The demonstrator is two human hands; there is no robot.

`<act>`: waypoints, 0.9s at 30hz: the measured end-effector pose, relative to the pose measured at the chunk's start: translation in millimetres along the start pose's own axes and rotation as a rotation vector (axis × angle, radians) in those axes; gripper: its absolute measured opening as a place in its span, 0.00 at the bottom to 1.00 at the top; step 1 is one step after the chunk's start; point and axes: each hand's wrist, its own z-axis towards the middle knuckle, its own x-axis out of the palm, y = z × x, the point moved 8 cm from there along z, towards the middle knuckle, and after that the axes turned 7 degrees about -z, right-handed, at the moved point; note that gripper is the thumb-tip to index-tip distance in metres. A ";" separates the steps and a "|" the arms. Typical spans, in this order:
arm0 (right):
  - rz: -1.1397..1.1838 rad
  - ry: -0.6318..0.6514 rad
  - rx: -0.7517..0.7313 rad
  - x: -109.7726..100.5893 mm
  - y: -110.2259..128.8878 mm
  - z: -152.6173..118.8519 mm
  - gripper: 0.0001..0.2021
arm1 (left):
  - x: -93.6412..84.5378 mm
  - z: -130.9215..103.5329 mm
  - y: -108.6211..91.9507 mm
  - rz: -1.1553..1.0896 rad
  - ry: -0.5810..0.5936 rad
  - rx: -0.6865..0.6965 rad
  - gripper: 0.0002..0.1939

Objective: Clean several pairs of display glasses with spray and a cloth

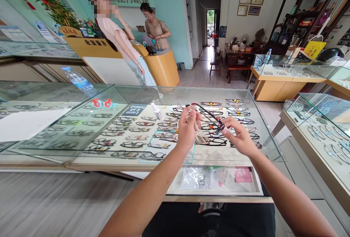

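Above the glass counter, both hands hold a pair of black-framed eyeglasses [209, 113]. My left hand [189, 122] is closed on a beige cloth [201, 136] and one end of the glasses; the cloth hangs below the fingers. With thumb and fingers, my right hand [239, 135] pinches the other end of the frame, near a dark part. Exactly how the cloth meets the glasses is hidden by my left fingers. To the left of my hands, a small white spray bottle [156, 111] stands on the counter.
Rows of eyeglasses [133, 144] lie inside the glass display case [262, 135]. Below, a pulled-out drawer [258, 182] holds plastic bags and a pink packet [242, 174]. A water bottle [78, 79] and white paper [32, 122] are at left. Two people stand by the yellow desk [164, 67].
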 end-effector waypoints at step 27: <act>-0.010 0.028 0.055 -0.6 -7.7 -2.5 0.16 | 16.2 -7.4 5.2 0.138 0.323 -0.257 0.34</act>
